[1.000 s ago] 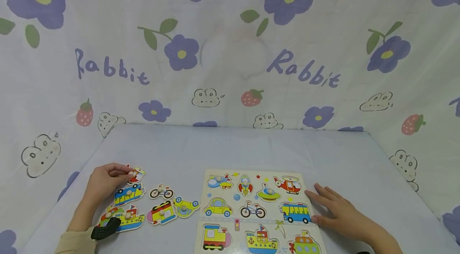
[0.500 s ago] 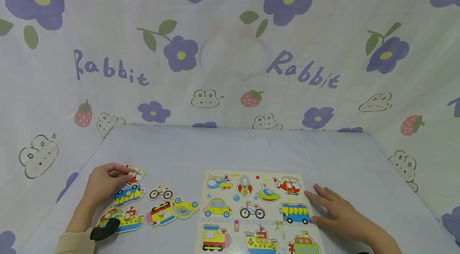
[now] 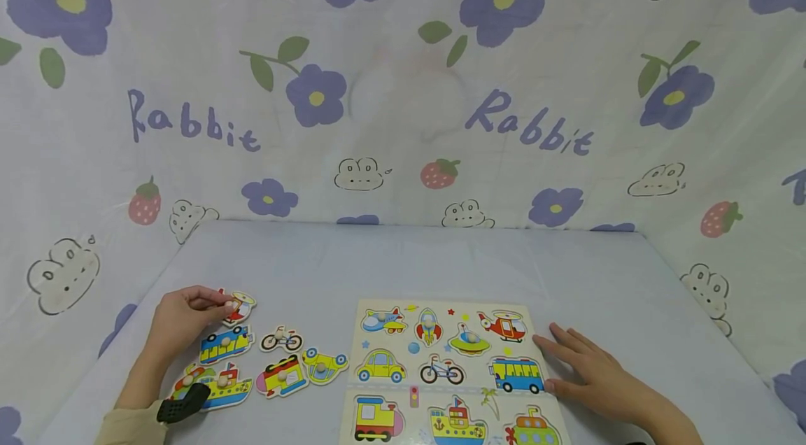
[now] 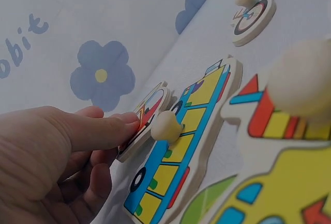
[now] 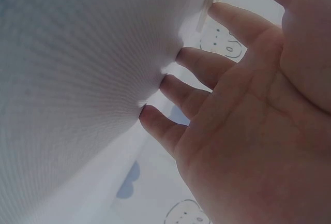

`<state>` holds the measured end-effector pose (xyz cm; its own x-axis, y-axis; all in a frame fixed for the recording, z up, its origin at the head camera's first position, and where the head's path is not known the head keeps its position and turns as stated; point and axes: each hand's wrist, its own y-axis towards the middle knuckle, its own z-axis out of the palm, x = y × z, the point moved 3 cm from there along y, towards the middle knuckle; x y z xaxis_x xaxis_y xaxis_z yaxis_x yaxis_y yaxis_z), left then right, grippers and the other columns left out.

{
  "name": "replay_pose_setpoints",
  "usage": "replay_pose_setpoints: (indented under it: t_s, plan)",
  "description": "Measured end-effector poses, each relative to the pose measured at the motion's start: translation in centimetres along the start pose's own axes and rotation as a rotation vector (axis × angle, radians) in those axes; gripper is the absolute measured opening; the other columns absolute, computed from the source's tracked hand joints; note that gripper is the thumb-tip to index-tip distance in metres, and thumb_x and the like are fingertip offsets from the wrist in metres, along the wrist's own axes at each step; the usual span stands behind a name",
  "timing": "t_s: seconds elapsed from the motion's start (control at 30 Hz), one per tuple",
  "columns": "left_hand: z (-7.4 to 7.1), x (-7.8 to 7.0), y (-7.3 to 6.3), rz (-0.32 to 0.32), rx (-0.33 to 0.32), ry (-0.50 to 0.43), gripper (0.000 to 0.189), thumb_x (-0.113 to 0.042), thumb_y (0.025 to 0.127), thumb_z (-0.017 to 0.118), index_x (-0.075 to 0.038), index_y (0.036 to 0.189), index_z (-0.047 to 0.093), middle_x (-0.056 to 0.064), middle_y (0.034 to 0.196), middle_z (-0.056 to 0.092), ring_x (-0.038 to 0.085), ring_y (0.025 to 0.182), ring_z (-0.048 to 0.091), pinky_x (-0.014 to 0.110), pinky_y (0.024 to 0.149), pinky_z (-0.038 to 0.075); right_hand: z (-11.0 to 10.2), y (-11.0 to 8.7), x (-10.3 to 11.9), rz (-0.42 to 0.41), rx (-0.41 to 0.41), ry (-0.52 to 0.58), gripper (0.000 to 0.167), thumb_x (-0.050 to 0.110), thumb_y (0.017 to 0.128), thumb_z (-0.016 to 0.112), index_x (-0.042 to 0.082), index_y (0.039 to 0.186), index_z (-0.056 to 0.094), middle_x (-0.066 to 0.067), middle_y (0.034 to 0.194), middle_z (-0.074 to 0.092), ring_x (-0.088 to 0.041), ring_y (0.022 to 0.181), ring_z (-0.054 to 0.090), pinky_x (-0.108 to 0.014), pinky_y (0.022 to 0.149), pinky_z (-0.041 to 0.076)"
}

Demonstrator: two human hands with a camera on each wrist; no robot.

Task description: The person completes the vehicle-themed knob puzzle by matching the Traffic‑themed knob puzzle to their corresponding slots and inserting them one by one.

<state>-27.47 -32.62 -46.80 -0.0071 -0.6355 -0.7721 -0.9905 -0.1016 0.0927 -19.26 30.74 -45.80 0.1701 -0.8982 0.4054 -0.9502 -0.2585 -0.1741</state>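
My left hand (image 3: pixel 182 322) pinches the red helicopter puzzle piece (image 3: pixel 243 305) between thumb and fingers at the far left; its knob is hidden behind the fingertips. The left wrist view shows the helicopter piece (image 4: pixel 155 102) low by the cloth, beside the blue-and-yellow bus piece (image 4: pixel 199 107) with its wooden knob. My right hand (image 3: pixel 588 371) lies with fingers spread at the right edge of the puzzle board (image 3: pixel 415 371). In the right wrist view, the right hand's (image 5: pixel 243 115) fingertips press into the cloth, the index fingertip right by the board's edge.
Bicycle (image 3: pixel 292 341), car (image 3: pixel 330 369), train (image 3: pixel 291 382), ship (image 3: pixel 239 389) and submarine (image 3: pixel 200 373) pieces lie between left hand and board. The board's plane (image 3: pixel 374 322), rocket (image 3: pixel 429 332) and flying saucer (image 3: pixel 469 345) carry knobs. A patterned curtain (image 3: pixel 403 67) encloses the table (image 3: pixel 403 263).
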Motion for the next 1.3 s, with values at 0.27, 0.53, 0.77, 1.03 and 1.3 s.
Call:
replay_pose_setpoints:
  t_s: [0.27,0.53,0.77,1.03,1.3]
  plan:
    - [-0.3,-0.4,-0.1,-0.013,-0.018,0.009,0.029,-0.032,0.086,0.079,-0.007,0.099,0.072,0.006,0.097,0.073,0.019,0.087,0.064,0.024,0.067,0.049,0.0,0.1,-0.1,0.005,0.004,0.0,0.08,0.063,0.08,0.068,0.024,0.147,0.048,-0.017,0.158,0.026,-0.052,0.141,0.011,-0.077,0.097,0.015]
    - [-0.7,-1.3,-0.1,-0.004,-0.046,-0.019,0.031,-0.032,0.086,0.078,-0.006,0.101,0.072,0.009,0.1,0.072,0.018,0.086,0.064,0.024,0.066,0.05,0.0,0.2,-0.2,0.01,0.007,-0.004,0.08,0.062,0.08,0.068,0.024,0.148,0.047,-0.018,0.158,0.025,-0.052,0.14,0.01,-0.077,0.097,0.015]
    - [-0.9,-2.3,-0.1,0.035,-0.054,-0.044,0.031,-0.03,0.087,0.078,-0.004,0.102,0.072,0.009,0.099,0.073,0.014,0.083,0.067,0.024,0.066,0.051,0.0,0.0,0.0,0.003,0.005,0.004,0.08,0.062,0.08,0.068,0.024,0.148,0.048,-0.018,0.158,0.025,-0.052,0.141,0.011,-0.077,0.097,0.015]
    - [-0.9,-3.4,-0.2,0.061,-0.087,-0.022,0.033,-0.036,0.086,0.078,-0.007,0.1,0.073,0.005,0.094,0.073,0.013,0.083,0.066,0.024,0.067,0.047,-0.2,0.0,0.2,0.002,0.005,0.01,0.08,0.062,0.08,0.068,0.023,0.147,0.048,-0.018,0.158,0.025,-0.052,0.141,0.01,-0.077,0.097,0.015]
    - [-0.9,-4.0,-0.3,0.081,-0.112,-0.013,0.032,-0.036,0.086,0.077,-0.006,0.098,0.073,0.003,0.091,0.074,0.013,0.083,0.066,0.03,0.072,0.044,-0.2,0.0,0.3,0.015,0.006,0.009,0.08,0.062,0.08,0.068,0.023,0.147,0.048,-0.018,0.158,0.025,-0.053,0.14,0.009,-0.077,0.097,0.014]
